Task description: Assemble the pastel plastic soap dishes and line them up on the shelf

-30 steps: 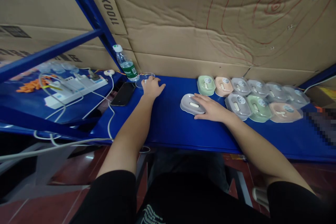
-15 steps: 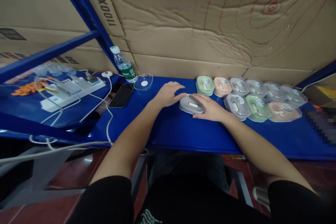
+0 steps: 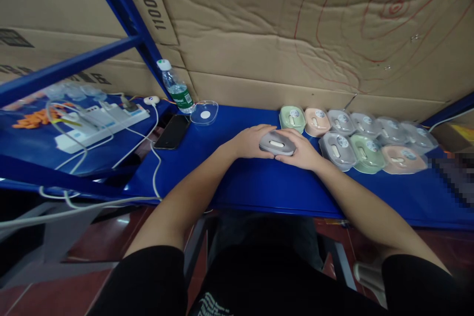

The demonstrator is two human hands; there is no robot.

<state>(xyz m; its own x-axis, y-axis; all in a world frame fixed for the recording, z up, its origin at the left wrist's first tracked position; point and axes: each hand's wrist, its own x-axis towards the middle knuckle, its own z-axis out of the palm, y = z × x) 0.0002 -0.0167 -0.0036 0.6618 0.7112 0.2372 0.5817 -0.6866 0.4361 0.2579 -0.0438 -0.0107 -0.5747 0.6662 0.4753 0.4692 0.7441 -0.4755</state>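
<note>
Both hands are wrapped round a small grey lidded box (image 3: 274, 144) with a pale oblong piece on top. My left hand (image 3: 251, 142) grips its left side, fingers along the far edge and thumb on the near side. From the right, my right hand (image 3: 300, 152) holds it the same way, thumb near the front. The box's underside is hidden, so I cannot tell if it touches the blue table (image 3: 259, 185). Just beyond my right hand stand a green box (image 3: 292, 119) and a peach box (image 3: 317, 122), each with a clear cover and round label.
More grey, green and peach boxes (image 3: 336, 150) fill the right side in two rows. A clear lid (image 3: 204, 113) with a white round sticker, a water bottle (image 3: 179, 91) and a black phone (image 3: 172, 132) lie left. Beyond them are a power strip (image 3: 103, 128) and cables.
My left hand has come in from the left and closed on the grey box. The box has shifted slightly right, between both hands. The view has shifted a little.
</note>
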